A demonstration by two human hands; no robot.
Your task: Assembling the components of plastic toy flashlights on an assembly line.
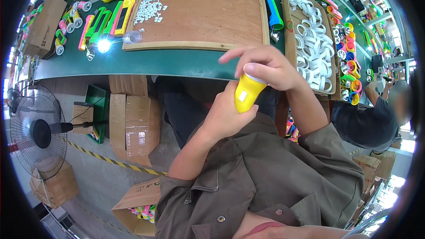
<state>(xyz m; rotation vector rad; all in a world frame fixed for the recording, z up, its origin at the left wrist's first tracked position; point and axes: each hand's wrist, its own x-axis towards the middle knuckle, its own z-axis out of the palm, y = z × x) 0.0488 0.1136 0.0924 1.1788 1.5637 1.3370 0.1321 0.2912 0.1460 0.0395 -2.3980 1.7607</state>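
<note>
In front of my body, just off the table's near edge, my left hand (225,114) is wrapped round a yellow flashlight (245,97) with a white switch on its side. The flashlight is tilted, its head up and to the right. My right hand (272,67) curls over that head, thumb and fingers at its white ring (255,79). The right index finger points out to the left. My right fingers partly hide the front of the head.
A wooden tray (208,15) on the green table holds small white pieces (149,8) and a clear cup (132,37). Flashlights stand left, one lit (104,45). A blue flashlight (274,12) and a carton (289,24) of white rings are right. A fan (40,132) stands left; a co-worker (365,124) sits right.
</note>
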